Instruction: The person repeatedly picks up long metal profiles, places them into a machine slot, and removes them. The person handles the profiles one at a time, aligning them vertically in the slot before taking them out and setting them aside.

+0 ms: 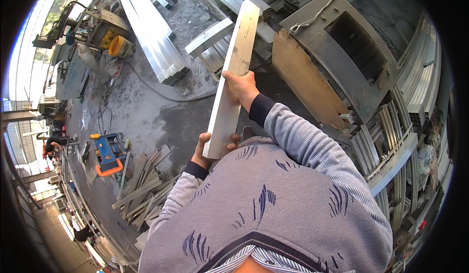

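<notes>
The bar looks lifted, not yet set down, left hand closed in a grip around its near end, right hand clasping mid-length.

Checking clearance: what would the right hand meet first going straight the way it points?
The right hand already touches the long pale bar, so that comes first; beyond, probably the stacked metal profiles, though depth is unclear.

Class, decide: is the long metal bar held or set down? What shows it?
Held: the metal bar has the left hand around its near end and the right hand gripping it farther along.
</notes>
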A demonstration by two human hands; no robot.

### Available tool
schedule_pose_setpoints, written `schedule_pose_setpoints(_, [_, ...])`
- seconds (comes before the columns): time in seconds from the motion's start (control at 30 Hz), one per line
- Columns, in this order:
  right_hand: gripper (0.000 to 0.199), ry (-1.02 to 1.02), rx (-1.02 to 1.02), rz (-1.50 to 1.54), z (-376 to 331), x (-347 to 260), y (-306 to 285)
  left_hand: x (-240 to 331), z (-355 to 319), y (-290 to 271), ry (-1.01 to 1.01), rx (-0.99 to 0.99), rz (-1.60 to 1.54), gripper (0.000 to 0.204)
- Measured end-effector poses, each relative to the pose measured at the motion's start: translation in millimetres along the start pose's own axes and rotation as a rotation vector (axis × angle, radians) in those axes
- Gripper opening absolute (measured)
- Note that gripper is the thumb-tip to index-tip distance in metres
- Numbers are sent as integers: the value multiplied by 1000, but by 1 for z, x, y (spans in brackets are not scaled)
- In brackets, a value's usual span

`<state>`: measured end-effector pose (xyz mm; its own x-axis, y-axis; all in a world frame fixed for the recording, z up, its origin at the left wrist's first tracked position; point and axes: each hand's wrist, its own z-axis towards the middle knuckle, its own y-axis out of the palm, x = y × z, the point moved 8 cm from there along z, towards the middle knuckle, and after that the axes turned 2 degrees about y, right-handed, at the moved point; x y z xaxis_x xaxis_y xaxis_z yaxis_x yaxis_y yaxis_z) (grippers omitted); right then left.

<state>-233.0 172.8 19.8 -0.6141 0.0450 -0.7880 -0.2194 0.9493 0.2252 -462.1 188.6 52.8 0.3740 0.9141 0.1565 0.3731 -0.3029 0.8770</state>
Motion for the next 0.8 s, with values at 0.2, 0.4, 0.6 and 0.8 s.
schedule_pose_setpoints(0.2, [95, 27, -268, 295, 6, 13, 12, 24, -5, 13, 57, 87, 378, 92])
schedule_pose_setpoints(0.4, [90, 43, -475, 251, -9, 4, 32, 96, 26, 20, 191, 266, 618, 105])
schedule_pose_setpoints(0.6, [87, 137, -552, 59, -3, 9, 37, 149, 70, 4, 170, 308, 842, 85])
schedule_pose_setpoints(0.8, [65, -626, 127, -685, 87, -58, -67, 227, 109, -75, 290, 680, 1416, 90])
